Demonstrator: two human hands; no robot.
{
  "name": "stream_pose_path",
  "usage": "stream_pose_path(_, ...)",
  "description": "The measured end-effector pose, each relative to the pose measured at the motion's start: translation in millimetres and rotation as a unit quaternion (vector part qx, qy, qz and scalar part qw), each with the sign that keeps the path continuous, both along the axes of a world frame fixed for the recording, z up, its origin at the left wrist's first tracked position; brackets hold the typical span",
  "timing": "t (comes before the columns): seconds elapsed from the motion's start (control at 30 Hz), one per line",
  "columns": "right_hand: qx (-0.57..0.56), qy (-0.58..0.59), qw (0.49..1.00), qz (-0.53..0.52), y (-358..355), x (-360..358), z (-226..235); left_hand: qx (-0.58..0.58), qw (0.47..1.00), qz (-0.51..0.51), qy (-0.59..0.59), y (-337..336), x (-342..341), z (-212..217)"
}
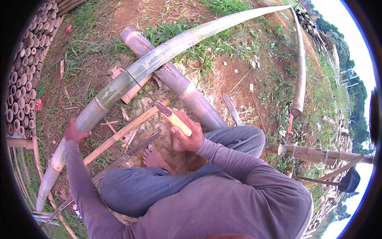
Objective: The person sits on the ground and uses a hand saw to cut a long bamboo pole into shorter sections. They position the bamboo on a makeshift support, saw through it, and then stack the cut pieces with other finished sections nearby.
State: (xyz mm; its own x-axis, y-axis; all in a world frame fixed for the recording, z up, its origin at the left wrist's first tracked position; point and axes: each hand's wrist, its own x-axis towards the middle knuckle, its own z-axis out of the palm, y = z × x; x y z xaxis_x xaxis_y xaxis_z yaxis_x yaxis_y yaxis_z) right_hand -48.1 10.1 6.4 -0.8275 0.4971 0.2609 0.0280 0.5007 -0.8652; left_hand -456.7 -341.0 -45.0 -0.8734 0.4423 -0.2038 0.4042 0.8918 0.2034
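A long green bamboo pole [171, 48] runs from the lower left to the far upper right, resting across a thicker, weathered bamboo log [193, 97]. My left hand [75, 132] is closed round the pole near its lower left part. In my right hand [187, 133] is the orange-brown handle of a hand saw [177, 120], fingers wrapped about it. The thin dark saw blade reaches up and left, its far end lying across the pole between my left hand and the log. How deep the blade sits in the bamboo I cannot tell.
A flat blade like a machete [232, 109] lies right of the log. Wooden strips [123, 136] lie beside my bare foot [155, 158]. Cut bamboo pieces are stacked [26, 87] at left. Another pole [299, 71] and a bamboo rail [314, 153] with a dark hat [349, 180] are at right.
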Motion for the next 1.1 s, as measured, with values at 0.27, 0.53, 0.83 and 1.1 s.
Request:
stream_pose_path(0.27,0.137,0.127,0.965,-0.183,58,9,48,-0.054,0.998,-0.022,0.023,-2,-10,0)
stream_pose_path(0.53,-0.140,0.078,0.931,-0.328,122,100,-26,-0.111,0.993,-0.016,0.040,10,22,23)
stream_pose_path(0.83,-0.190,0.132,0.914,-0.332,112,79,-4,-0.182,0.973,0.001,0.142,25,80,50)
stream_pose_path(1.1,0.249,-0.180,0.904,-0.298,130,90,-63,-0.113,0.993,-0.014,-0.040,11,45,47)
